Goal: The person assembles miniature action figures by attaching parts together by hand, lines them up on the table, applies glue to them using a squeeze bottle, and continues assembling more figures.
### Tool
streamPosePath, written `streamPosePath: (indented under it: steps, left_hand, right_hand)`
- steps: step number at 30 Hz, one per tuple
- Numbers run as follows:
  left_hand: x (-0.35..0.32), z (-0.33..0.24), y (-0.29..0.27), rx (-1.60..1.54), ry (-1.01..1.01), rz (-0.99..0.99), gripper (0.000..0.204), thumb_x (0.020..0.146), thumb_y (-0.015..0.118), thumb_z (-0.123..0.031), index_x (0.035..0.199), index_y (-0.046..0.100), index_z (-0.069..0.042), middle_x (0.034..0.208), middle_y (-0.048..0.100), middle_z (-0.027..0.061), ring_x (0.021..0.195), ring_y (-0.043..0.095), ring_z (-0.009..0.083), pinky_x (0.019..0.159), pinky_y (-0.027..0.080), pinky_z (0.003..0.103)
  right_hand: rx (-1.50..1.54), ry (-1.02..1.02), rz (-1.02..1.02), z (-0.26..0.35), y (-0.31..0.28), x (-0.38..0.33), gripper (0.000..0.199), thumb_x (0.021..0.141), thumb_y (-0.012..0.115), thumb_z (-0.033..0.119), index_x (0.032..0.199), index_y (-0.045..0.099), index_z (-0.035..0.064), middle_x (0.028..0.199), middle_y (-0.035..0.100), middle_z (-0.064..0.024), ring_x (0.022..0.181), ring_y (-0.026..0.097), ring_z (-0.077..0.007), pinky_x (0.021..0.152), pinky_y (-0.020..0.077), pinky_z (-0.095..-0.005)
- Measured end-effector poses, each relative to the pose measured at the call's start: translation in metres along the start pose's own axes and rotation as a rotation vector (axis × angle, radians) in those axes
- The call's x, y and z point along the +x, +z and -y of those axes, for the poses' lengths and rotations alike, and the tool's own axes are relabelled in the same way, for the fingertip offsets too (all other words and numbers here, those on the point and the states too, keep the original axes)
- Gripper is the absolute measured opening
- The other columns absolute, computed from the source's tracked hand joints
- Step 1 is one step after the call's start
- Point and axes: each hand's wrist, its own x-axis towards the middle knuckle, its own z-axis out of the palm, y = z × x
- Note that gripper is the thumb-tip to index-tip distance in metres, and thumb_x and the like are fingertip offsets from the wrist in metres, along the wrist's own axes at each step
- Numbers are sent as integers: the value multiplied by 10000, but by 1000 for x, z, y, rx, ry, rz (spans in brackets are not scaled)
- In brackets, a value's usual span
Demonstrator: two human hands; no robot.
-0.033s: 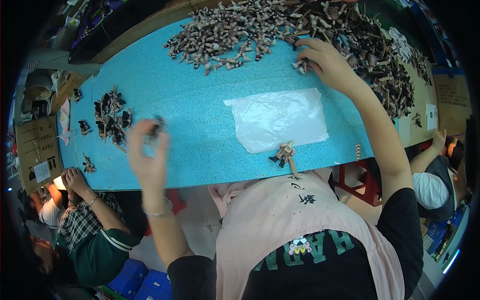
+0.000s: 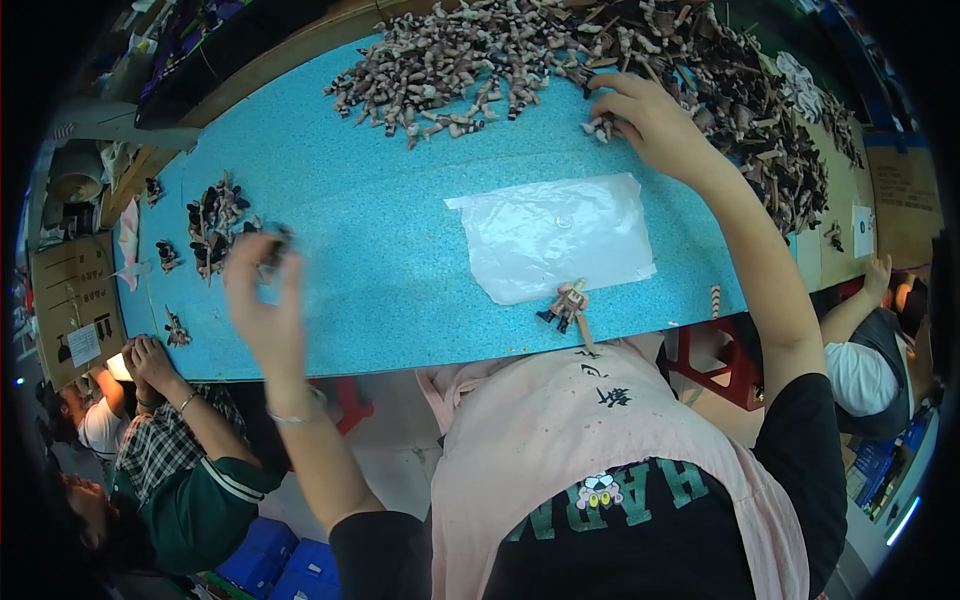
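Observation:
My left hand (image 2: 265, 315), smeared by motion, is over the left part of the blue tabletop. Between its thumb and fingers is a small dark toy figure (image 2: 279, 246). Just beyond lies a cluster of similar figures (image 2: 212, 218), partly covered by the hand. At the far right, my right hand (image 2: 655, 125) has its fingers curled round a small pale figure part (image 2: 600, 128) at the front of a heap of pale parts (image 2: 440, 75). Close to the near table edge lies a figure with black boots (image 2: 566, 305), beside a flat brown strip (image 2: 585, 332).
A clear plastic sheet (image 2: 560, 235) lies mid-table. Dark parts (image 2: 775, 160) are heaped at the right. Single figures (image 2: 176, 330) lie along the left side, near a cardboard box (image 2: 75, 300). A co-worker in green (image 2: 205, 505) sits at left; another person (image 2: 865, 380) is at right.
My left hand has moved left with the dark toy figure, toward the cluster. My right hand stays in nearly the same place at the heap.

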Motion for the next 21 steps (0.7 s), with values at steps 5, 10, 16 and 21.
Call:
streamPosePath:
  steps: [5, 10, 16, 21]
  left_hand:
    - [37, 37, -19, 426, 156, -261, 317, 845, 669, -82, 1152, 615, -21, 1169, 601, 126, 1101, 548, 285, 941, 427, 380]
    - [-27, -47, 49, -1, 266, 232, 458, 795, 657, -53, 1245, 573, -48, 1269, 567, 139, 1189, 517, 316, 1013, 383, 438]
    - [-68, -121, 110, -221, 561, 758, 582, 729, 644, -42, 1296, 512, -40, 1340, 495, 165, 1243, 468, 350, 1055, 347, 479]
    - [-74, -115, 121, -200, 627, 790, 557, 729, 616, -20, 1275, 507, -18, 1314, 503, 175, 1224, 480, 346, 1049, 360, 475]
  right_hand:
    - [287, 120, -172, 1, 6, 0, 152, 885, 540, 4, 1028, 585, 30, 1086, 598, -144, 994, 597, -311, 803, 479, -385]
    - [547, 329, -222, 48, -5, -23, 165, 908, 518, 76, 1061, 572, 51, 936, 630, -131, 856, 623, -244, 735, 471, -337]
    - [638, 486, 82, 91, 1, -42, 143, 877, 580, 73, 1010, 560, 25, 953, 643, -135, 848, 622, -294, 715, 475, -389]
    - [439, 223, -65, 93, 15, -44, 163, 787, 653, 60, 935, 590, 34, 887, 607, -110, 825, 586, -307, 687, 476, -401]
